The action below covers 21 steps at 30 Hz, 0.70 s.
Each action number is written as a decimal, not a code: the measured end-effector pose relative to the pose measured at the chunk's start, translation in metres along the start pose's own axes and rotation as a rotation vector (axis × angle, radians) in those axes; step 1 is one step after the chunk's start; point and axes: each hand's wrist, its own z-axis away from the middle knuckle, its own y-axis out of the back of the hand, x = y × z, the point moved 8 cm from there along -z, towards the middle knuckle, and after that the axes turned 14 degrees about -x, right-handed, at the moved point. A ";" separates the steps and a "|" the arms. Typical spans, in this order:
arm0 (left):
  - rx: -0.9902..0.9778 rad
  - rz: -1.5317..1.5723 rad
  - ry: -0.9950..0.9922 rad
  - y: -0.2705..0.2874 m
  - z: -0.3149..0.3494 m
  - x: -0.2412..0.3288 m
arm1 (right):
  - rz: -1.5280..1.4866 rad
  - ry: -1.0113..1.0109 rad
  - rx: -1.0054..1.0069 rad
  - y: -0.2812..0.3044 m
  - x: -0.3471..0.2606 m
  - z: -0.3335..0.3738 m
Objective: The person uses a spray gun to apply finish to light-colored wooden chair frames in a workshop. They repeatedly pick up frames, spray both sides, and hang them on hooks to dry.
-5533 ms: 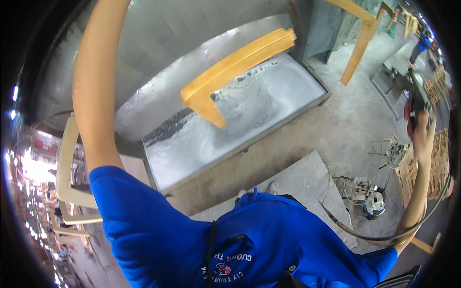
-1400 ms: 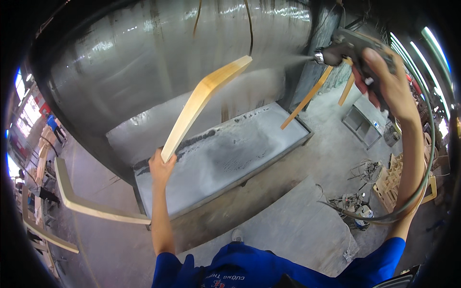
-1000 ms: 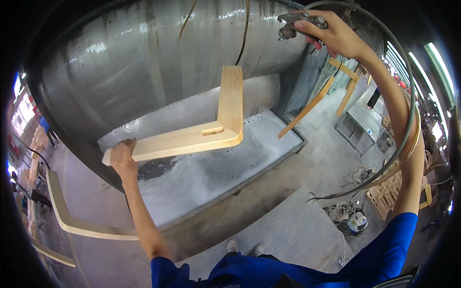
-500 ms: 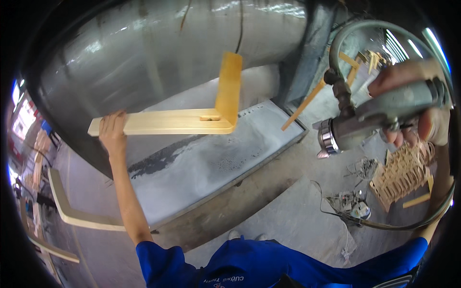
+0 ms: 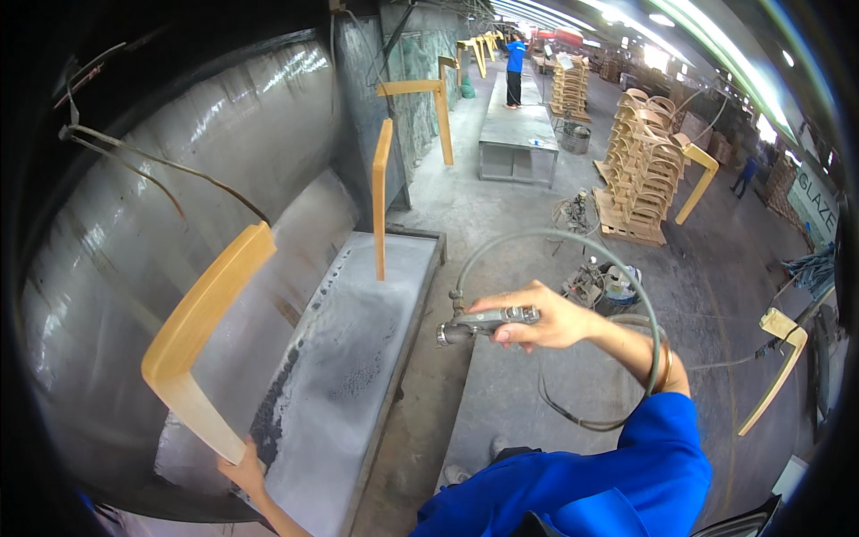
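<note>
An L-shaped wooden piece point(image 5: 199, 309) hangs from a hooked wire at the left, its upper arm yellow-orange and its lower arm paler. My left hand point(image 5: 242, 467) is closed around the piece's lower end. In front of my body, my right hand point(image 5: 559, 320) grips a metal spray gun point(image 5: 474, 325), its nozzle pointing left, apart from the wood. From the gun a grey hose point(image 5: 555, 234) loops over and back past my forearm. No spray can be made out at the nozzle.
Behind the hanging piece stands a curved metal booth wall point(image 5: 215, 134) above a shallow tray point(image 5: 358, 376) with whitish liquid. Other bent wooden pieces point(image 5: 381, 197) hang ahead and at right. Stacked wooden frames point(image 5: 640, 166) and a pump point(image 5: 586, 282) stand beyond; a person point(image 5: 514, 67) works far off.
My view has swung to the right, bringing the long hall into sight. The gripped wooden piece now shows edge-on at the left. The spray gun is lower and farther from the camera.
</note>
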 end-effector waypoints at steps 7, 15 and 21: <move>-0.379 0.436 0.220 -0.075 0.018 0.005 | -0.288 -0.163 0.276 -0.023 0.102 0.049; -0.483 0.390 0.226 -0.118 -0.016 0.009 | -0.354 -0.232 0.434 -0.044 0.149 0.082; -0.495 0.352 0.190 -0.122 -0.046 -0.015 | -0.416 -0.275 0.568 -0.046 0.170 0.103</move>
